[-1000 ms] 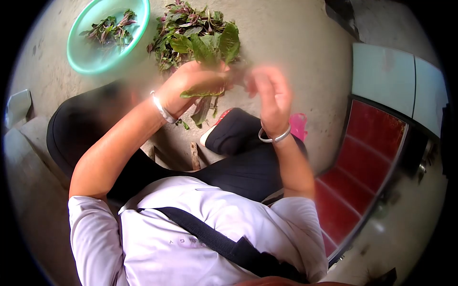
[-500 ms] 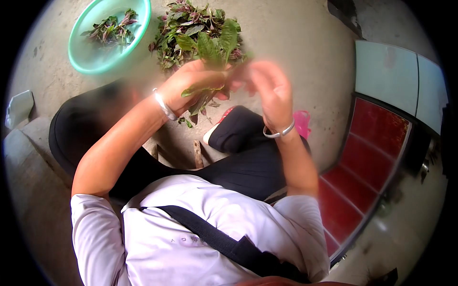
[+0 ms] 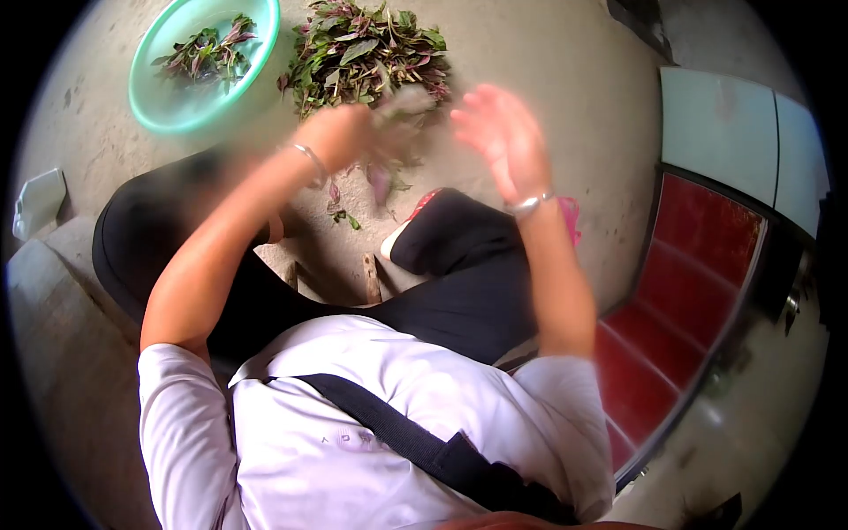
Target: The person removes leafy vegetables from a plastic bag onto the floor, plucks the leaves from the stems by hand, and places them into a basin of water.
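Note:
My left hand [image 3: 343, 137], with a silver bangle at the wrist, is closed round a bunch of leafy greens [image 3: 389, 172]. Motion smears both the fingers and the leaves. Apart from it, to the right, my right hand [image 3: 505, 146] is raised with its fingers stretched out and nothing visible in it. Just beyond my hands, a heap of green and purple leafy greens [image 3: 367, 57] lies on the concrete floor. A few loose leaves [image 3: 344, 217] rest on the ground below my left hand.
A mint-green plastic basin [image 3: 141, 97] at the upper left holds some greens. My knees and a red-and-white shoe [image 3: 411, 216] are close below my hands. A pink object [image 3: 571, 219] sits past my right wrist. Red tiled panels [image 3: 698, 256] stand on the right.
My right hand has drawn away from the bunch, and its fingers have spread. My left hand has moved slightly left, and the upright green leaves above it are no longer seen there.

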Action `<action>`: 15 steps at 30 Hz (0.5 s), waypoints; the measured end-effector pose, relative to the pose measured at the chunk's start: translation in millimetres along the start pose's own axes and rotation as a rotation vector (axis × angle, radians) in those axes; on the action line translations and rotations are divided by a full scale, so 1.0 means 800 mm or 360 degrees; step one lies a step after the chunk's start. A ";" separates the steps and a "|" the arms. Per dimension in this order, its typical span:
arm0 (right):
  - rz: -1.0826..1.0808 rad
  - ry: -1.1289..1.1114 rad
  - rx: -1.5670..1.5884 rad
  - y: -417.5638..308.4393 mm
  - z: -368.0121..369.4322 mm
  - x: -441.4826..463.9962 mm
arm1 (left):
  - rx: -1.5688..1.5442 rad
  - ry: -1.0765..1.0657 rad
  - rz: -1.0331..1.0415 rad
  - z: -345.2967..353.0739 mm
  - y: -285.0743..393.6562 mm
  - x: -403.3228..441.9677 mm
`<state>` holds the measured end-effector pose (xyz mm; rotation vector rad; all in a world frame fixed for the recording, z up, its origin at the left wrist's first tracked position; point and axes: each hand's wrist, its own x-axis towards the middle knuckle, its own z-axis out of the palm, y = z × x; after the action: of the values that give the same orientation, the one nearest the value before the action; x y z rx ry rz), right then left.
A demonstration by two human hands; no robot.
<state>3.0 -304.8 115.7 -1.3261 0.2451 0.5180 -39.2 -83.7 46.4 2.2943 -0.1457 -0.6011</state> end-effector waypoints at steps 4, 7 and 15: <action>0.0075 0.0079 -0.0084 0.009 -0.007 0.010 | 0.0657 0.0695 -0.0523 -0.080 -0.048 0.002; 0.0188 0.0093 -0.0247 0.032 -0.007 0.027 | 0.0777 0.1124 -0.0798 -0.133 -0.053 -0.008; 0.0632 0.0080 -0.0942 0.104 0.012 0.139 | 0.0704 0.1310 -0.0171 -0.113 -0.041 -0.017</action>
<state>57.2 -258.7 -4.1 -1.8799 0.4221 0.9408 -12.2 1.6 83.8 2.7944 0.2688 0.3986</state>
